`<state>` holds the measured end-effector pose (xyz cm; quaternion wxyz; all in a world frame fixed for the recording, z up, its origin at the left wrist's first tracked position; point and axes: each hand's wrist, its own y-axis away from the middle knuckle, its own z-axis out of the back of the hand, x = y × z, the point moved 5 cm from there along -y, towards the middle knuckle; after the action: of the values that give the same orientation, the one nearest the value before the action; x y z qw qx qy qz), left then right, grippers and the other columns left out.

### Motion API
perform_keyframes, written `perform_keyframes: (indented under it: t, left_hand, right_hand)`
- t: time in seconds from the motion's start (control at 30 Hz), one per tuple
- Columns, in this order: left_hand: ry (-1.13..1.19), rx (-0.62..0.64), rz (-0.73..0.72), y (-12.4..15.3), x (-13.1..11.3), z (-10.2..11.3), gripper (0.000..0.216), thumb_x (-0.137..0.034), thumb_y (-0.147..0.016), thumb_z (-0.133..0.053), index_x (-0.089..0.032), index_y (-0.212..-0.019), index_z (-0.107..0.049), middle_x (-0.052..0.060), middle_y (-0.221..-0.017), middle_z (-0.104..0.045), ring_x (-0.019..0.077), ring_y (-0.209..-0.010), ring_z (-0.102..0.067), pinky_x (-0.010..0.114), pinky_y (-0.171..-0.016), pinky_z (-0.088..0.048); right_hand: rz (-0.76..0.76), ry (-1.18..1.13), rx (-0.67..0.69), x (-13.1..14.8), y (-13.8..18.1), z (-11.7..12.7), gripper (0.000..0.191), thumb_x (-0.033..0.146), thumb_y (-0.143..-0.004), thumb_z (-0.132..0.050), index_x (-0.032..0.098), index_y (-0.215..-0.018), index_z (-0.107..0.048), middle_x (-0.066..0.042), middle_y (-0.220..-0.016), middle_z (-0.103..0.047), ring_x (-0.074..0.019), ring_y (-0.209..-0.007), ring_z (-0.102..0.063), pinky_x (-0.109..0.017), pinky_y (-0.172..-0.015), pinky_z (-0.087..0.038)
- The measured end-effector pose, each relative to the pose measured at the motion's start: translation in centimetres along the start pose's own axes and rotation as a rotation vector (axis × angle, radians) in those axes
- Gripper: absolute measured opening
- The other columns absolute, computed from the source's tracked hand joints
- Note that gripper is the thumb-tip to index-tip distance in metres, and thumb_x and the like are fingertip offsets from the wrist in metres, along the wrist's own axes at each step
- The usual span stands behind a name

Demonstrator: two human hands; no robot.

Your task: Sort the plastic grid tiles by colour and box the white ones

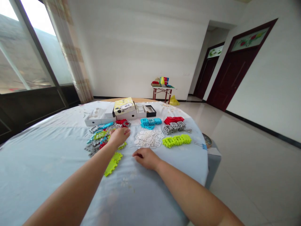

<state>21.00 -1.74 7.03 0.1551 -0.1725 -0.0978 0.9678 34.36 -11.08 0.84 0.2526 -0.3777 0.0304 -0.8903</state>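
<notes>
My left hand [119, 136] reaches into a mixed pile of coloured plastic puzzle tiles [98, 139], its fingers curled over pieces near a red one; what it grips is hidden. My right hand [146, 157] rests on the light-blue tablecloth [47, 157], fingers curled down, with nothing visible in it. Lime-green tiles [113, 163] lie joined between my arms. Ahead sit sorted groups: white tiles [149, 139], blue tiles [150, 122], red tiles [173, 120], grey tiles [175, 126] and a lime-green group [176, 140].
Open white boxes [98, 116] and a yellow-lidded box [124, 106] line the table's far side. The round table's edge drops off at the right, with a stool [209, 144] beside it. A small red table [162, 91] stands by the far wall; dark doors are on the right.
</notes>
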Motion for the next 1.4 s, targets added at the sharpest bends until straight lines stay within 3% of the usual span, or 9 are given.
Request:
perform_keyframes:
  t: [0.13, 0.33, 0.7, 1.03, 1.17, 1.4]
  left_hand:
    - [-0.08, -0.005, 0.015, 0.7, 1.4, 0.2, 0.029, -0.034, -0.075, -0.044, -0.023, -0.085, -0.068, 0.005, -0.091, -0.069, 0.0237, -0.094, -0.058, 0.036, -0.089, -0.034]
    - [-0.212, 0.047, 0.003, 1.2, 2.6, -1.2, 0.031, -0.035, -0.075, -0.043, -0.025, -0.091, -0.068, 0.006, -0.101, -0.067, 0.0264, -0.1, -0.054, 0.042, -0.095, -0.027]
    - [-0.205, 0.12, -0.02, 1.0, 3.5, -1.6, 0.03, -0.035, -0.075, -0.045, -0.025, -0.092, -0.067, 0.008, -0.1, -0.065, 0.0268, -0.102, -0.05, 0.047, -0.099, -0.017]
    - [-0.223, 0.111, -0.164, 1.3, 3.5, -1.4, 0.026, -0.031, -0.077, -0.044, -0.022, -0.081, -0.067, 0.008, -0.09, -0.064, 0.025, -0.094, -0.053, 0.046, -0.095, -0.022]
    - [-0.26, 0.173, -0.228, 1.1, 3.5, -1.6, 0.025, -0.027, -0.076, -0.043, -0.018, -0.074, -0.066, 0.011, -0.089, -0.063, 0.0246, -0.091, -0.055, 0.042, -0.088, -0.03]
    - [-0.288, 0.293, -0.32, 0.3, 3.4, -1.6, 0.023, -0.024, -0.073, -0.047, -0.014, -0.081, -0.066, 0.014, -0.09, -0.064, 0.0261, -0.087, -0.058, 0.041, -0.081, -0.035]
  right_hand:
    - [0.007, -0.007, 0.007, 0.0, -0.4, -0.2, 0.025, 0.015, -0.077, -0.05, 0.017, -0.094, -0.068, -0.003, -0.085, -0.069, -0.0121, -0.075, -0.06, -0.02, -0.069, -0.044]
    - [0.054, -0.017, 0.02, 0.2, -0.7, -0.3, 0.025, 0.018, -0.078, -0.048, 0.019, -0.094, -0.068, -0.002, -0.087, -0.07, -0.0129, -0.077, -0.062, -0.02, -0.07, -0.044]
    - [0.115, -0.053, -0.006, -0.1, -0.5, -0.1, 0.022, 0.02, -0.081, -0.048, 0.019, -0.091, -0.067, -0.002, -0.084, -0.069, -0.0122, -0.078, -0.061, -0.02, -0.073, -0.043]
    - [0.091, 0.189, -0.145, -0.2, -0.1, 0.6, 0.019, 0.018, -0.084, -0.044, 0.019, -0.091, -0.062, -0.004, -0.082, -0.064, -0.0132, -0.078, -0.059, -0.022, -0.073, -0.043]
    - [0.071, 0.32, -0.14, -0.2, 0.0, 0.1, 0.018, 0.016, -0.083, -0.044, 0.019, -0.088, -0.06, -0.004, -0.079, -0.063, -0.014, -0.077, -0.058, -0.023, -0.071, -0.042]
    - [-0.01, 0.449, -0.205, -0.5, 0.1, -0.1, 0.017, 0.013, -0.081, -0.042, 0.018, -0.084, -0.058, -0.004, -0.076, -0.06, -0.0144, -0.074, -0.056, -0.024, -0.069, -0.041]
